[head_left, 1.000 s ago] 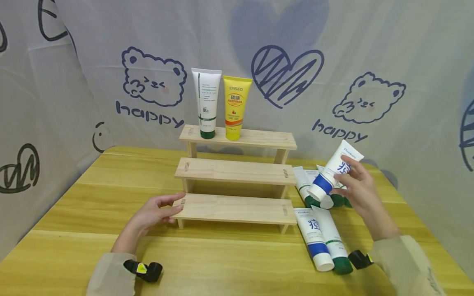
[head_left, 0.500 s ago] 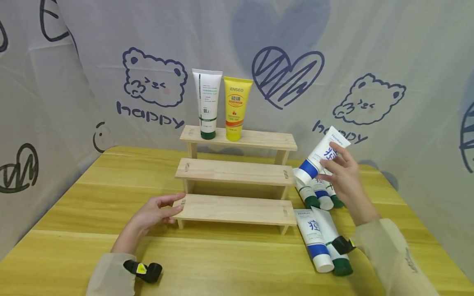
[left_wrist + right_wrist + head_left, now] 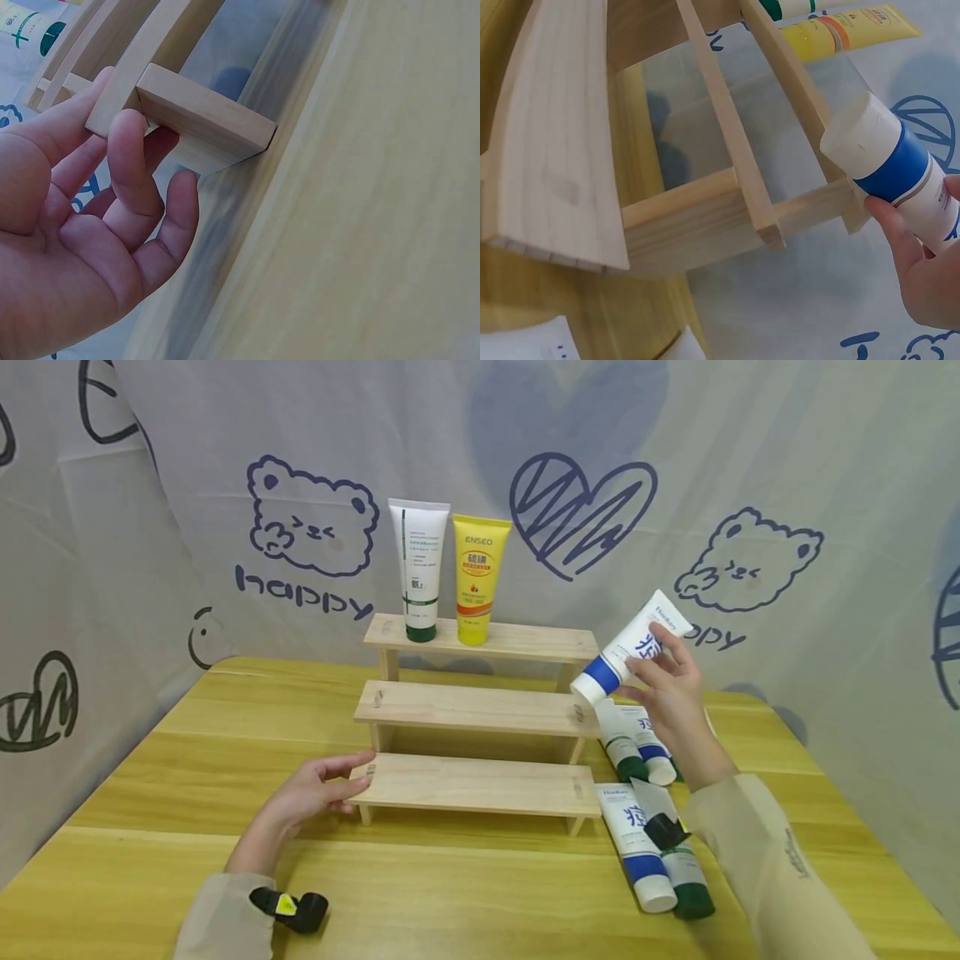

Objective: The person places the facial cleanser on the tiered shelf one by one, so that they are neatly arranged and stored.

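My right hand [image 3: 673, 693] grips a white squeeze tube [image 3: 624, 652] with a blue band, tilted with its cap down to the left. It is in the air near the right ends of the upper tiers of a wooden step shelf [image 3: 472, 783]. In the right wrist view, the thumb and fingers are around the tube's body [image 3: 922, 196]. My left hand [image 3: 318, 793] holds the left end of the lowest tier. The left wrist view shows its thumb and fingers pinching the board's corner [image 3: 120, 105]. A white-and-green tube [image 3: 422, 568] and a yellow tube [image 3: 478, 581] stand upright on the top tier.
Right of the shelf lie a blue-banded tube [image 3: 637, 843] and a green-capped tube [image 3: 688, 881] on the wooden table [image 3: 450, 902]. Farther back lie more tubes [image 3: 621, 743], partly hidden by my right arm. A printed curtain [image 3: 570, 410] hangs behind.
My right hand has carried the white-and-blue tube up and left, from above the tubes at the right to beside the shelf's upper tiers. The left hand has stayed in place.
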Demonstrator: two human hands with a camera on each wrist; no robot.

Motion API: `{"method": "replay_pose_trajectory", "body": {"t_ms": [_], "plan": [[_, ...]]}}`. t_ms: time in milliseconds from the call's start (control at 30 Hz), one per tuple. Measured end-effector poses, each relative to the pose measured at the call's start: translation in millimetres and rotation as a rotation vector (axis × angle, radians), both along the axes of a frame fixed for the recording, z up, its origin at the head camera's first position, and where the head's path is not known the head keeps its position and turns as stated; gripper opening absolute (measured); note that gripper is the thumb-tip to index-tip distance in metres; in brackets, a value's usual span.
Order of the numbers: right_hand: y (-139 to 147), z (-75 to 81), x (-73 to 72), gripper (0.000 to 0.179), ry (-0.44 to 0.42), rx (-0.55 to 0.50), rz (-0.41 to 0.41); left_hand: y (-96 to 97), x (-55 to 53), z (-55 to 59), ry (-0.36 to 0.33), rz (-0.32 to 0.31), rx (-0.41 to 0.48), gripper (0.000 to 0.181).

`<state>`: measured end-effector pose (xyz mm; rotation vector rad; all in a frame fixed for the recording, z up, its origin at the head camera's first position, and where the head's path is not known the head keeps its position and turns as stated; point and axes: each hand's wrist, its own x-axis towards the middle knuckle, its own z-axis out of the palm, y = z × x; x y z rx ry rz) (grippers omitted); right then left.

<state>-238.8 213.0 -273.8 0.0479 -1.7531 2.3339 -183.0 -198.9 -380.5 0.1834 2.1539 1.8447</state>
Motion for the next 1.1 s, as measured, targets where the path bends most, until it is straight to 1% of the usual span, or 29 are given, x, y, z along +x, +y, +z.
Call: {"method": "replay_pose_trajectory", "body": {"t_ms": [167, 267, 400, 467, 767, 933, 1100], "plan": [[-9, 6.5, -5.6, 0.06, 0.046, -0.04, 0.004, -0.7, -1.1, -1.2, 0.003, 0.0, 0.003, 0.056], [-15, 10.4, -8.9, 0.059, 0.059, -0.051, -0.004, -0.9, -1.6, -2.0, 0.004, 0.001, 0.005, 0.056], [-23, 16.1, -13.4, 0.057, 0.081, -0.027, -0.018, -0.8, -1.5, -1.9, -0.001, 0.006, 0.0, 0.055], [-27, 19.5, -15.7, 0.056, 0.093, -0.036, -0.021, -0.5, -1.4, -1.4, -0.003, 0.009, -0.003, 0.055], [-41, 33.7, -29.3, 0.054, 0.153, -0.018, -0.084, -0.3, -0.4, -0.5, -0.001, 0.005, -0.005, 0.055], [-47, 37.3, -36.6, 0.053, 0.183, -0.013, -0.115, -0.3, -0.2, -0.3, 0.0, 0.005, -0.001, 0.055], [-55, 38.6, -41.8, 0.053, 0.224, 0.007, -0.114, -0.3, -0.6, 0.0, 0.002, -0.001, 0.004, 0.056]]}}
